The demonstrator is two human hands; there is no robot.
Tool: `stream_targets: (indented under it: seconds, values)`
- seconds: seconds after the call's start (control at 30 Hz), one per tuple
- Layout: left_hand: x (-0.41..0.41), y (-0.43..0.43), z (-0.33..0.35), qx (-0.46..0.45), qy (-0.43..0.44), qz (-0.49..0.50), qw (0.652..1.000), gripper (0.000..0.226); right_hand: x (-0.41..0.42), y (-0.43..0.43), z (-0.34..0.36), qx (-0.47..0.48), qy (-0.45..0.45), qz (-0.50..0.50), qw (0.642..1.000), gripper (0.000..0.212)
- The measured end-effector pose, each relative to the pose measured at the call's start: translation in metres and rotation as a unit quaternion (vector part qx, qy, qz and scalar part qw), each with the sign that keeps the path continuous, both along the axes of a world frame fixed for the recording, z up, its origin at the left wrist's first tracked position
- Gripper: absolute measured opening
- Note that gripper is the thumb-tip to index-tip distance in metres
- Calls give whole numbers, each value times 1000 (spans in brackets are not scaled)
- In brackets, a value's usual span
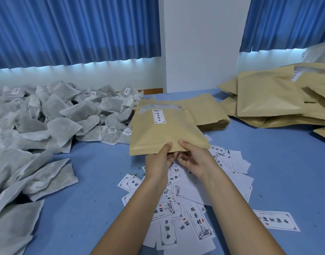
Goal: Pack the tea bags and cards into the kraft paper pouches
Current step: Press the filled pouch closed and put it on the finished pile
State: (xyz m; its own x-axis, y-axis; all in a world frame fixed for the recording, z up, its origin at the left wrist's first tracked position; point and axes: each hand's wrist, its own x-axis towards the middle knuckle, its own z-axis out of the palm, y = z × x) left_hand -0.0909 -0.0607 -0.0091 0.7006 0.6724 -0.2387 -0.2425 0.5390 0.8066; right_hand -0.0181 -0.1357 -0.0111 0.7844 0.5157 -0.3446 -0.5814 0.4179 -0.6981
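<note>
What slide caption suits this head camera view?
Labelled kraft pouch held by left hand and right hand over cards; tea bags heaped left, other pouches piled right.

Cards [276, 222] strewn along the near edge of the tabletop [95, 172] bear brush calligraphy reading "中国茶", the last character unclear; the white label [159, 116] on the kraft pouch [165, 135] carries similar characters, too small to read.

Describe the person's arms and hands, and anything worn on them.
The left hand and right hand wear no gloves, and no rings show. The left forearm and right forearm are bare to the frame's edge: no sleeves, watch or bracelet in view. The thumbnails look short.
</note>
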Motion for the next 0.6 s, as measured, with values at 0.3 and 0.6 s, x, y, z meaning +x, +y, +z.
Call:
stream_targets:
  seconds: [0.3,0.6]
  values:
    - [0,2,-3,6,10,14,1000,11,-1,-1,-1,-18,-49,-21,998,32]
    - [3,1,-8,42,29,0,999,7,-6,6,-3,-49,-89,-6,995,25]
